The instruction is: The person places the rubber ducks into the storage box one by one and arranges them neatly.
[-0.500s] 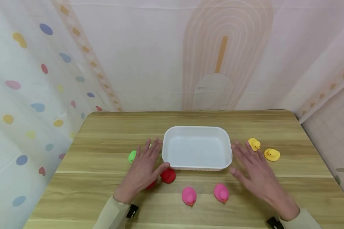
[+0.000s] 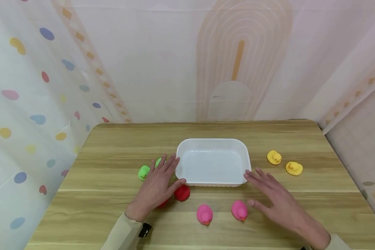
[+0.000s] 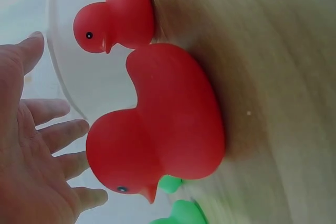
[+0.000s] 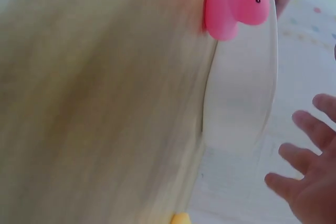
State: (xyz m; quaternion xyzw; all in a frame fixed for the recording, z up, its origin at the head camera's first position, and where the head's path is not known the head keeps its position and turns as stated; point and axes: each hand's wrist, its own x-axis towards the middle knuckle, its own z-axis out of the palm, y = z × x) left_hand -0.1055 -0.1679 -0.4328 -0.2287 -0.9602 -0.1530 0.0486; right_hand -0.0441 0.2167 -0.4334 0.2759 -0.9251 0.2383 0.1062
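Sitting nearest, left pink duck and right pink duck on wood-grain table, between the forearms; right pink duck just beside the right thumb. Right hand: fingers extended, slightly spread, nothing gripped. Left hand: fingers spread too, holding nothing. Front red duck is by the left thumb, near the tray's front wall; second red duck is mostly covered by the left hand from the head camera, plain in the left wrist view.

Key relation: white tray lies between the hands, long axis running left to right, a short end toward each hand. It's ahead and right of the left hand, ahead and left of the right one. Left hand looks nearer: fingertips overlap the left rim in the head view, contact can't be told. Right fingertips line up with the near right corner there, but right wrist view shows a gap. Hands aren't level: left reaches farther along its end.

Left green duck and partly hidden right green duck sit by the left fingers. Left yellow duck and right yellow duck lie right of the tray, apart from it. Patterned curtain behind.
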